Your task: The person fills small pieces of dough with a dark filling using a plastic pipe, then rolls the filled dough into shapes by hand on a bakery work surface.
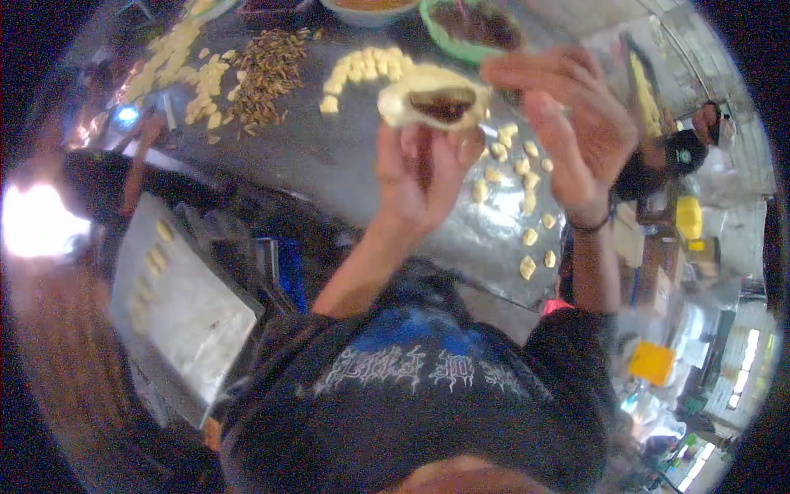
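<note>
My left hand [424,173] holds up a piece of pale dough [403,86] from below, thumb and fingers closed around its underside. The dough is opened out like a cup, and a dark brown filling [444,104] sits in its hollow. At its right edge is my right hand [580,123], slightly blurred, thumb and fingers apart. Its fingertips reach the dough's rim or hover just beside it; I cannot tell which. Small dough pieces [529,189] lie scattered on the metal table [329,156] below, and more dough pieces [366,64] are clustered behind my left hand.
A green bowl [436,37] of dark brown filling and a pale bowl [370,15] stand at the far edge. Leftward lie a heap of brown strips [267,78] and many dough pieces [169,62]. A tray [197,321] with dough pieces is at lower left. Another person [679,152] is at right.
</note>
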The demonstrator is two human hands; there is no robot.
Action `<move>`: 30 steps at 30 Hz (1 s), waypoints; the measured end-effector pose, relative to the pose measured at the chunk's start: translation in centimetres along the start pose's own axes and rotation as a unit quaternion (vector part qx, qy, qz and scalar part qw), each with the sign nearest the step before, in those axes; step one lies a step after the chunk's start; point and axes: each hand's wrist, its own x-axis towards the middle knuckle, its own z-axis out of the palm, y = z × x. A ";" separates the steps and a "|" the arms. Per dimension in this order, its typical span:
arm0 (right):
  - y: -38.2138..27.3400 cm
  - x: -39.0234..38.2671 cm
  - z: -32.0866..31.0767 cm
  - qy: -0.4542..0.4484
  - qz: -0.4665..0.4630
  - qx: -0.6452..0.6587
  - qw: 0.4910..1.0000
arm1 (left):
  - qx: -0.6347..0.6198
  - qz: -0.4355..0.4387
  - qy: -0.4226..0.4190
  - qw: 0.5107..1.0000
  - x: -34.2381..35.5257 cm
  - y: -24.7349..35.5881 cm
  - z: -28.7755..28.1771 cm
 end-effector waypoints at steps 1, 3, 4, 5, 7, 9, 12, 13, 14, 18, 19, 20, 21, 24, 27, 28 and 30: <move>-0.7 -0.7 -0.9 0.017 -0.022 -0.074 0.997 | 0.142 0.110 0.007 0.984 0.0 -1.8 2.4; -1.8 -2.8 -2.2 0.009 -0.089 -0.172 0.981 | 0.244 0.093 0.055 0.964 -1.3 -3.0 3.4; -1.6 -4.2 -2.4 0.011 -0.088 -0.178 0.980 | 0.341 0.079 0.103 0.931 -1.6 -3.6 3.9; -1.2 -5.9 -2.5 -0.004 -0.178 -0.241 0.954 | 0.276 0.063 0.083 0.956 -1.7 -4.3 4.3; -1.8 -6.7 -3.0 0.006 -0.297 -0.325 0.898 | 0.335 0.067 0.062 0.938 -2.0 -5.8 4.2; -2.2 -7.2 -3.8 0.013 -0.290 -0.315 0.904 | 0.448 0.094 0.022 0.889 -2.7 -6.8 3.1; -3.3 -6.5 -4.9 0.031 -0.256 -0.244 0.935 | -0.073 -0.058 -0.108 0.990 -0.5 -6.0 4.7; -3.6 -5.6 -4.7 0.056 -0.199 -0.213 0.955 | -0.108 -0.094 -0.068 0.987 -1.0 -5.3 4.3; -4.0 -4.9 -4.6 0.080 -0.136 -0.187 0.970 | -0.112 -0.101 -0.065 0.986 -0.8 -4.8 4.3; -3.4 -3.4 -3.0 0.120 0.061 -0.151 0.979 | -0.097 -0.171 -0.081 0.977 3.1 -2.3 4.4; -4.0 -2.4 -2.3 0.142 0.144 -0.170 0.964 | 0.076 -0.163 -0.125 0.976 4.0 -0.8 3.8; -3.5 -2.1 -2.0 0.142 0.151 -0.174 0.963 | 0.243 -0.153 -0.170 0.943 5.0 -0.1 3.8; -2.6 -1.7 -1.7 0.142 0.115 -0.216 0.959 | 0.261 -0.136 -0.089 0.952 5.4 -0.1 4.3; -0.1 -2.8 0.9 0.127 0.197 -0.170 0.957 | 0.602 -0.122 -0.022 0.789 7.3 1.3 2.5; 2.8 -5.3 3.1 0.125 0.289 -0.185 0.931 | 0.626 -0.151 0.009 0.765 7.5 2.3 -1.3; 3.7 -6.2 4.3 0.121 0.307 -0.181 0.926 | 0.668 -0.182 -0.012 0.721 7.1 2.7 -2.9; 5.4 -8.3 7.8 0.119 0.378 -0.119 0.910 | 0.743 -0.210 0.028 0.634 4.8 4.0 -6.6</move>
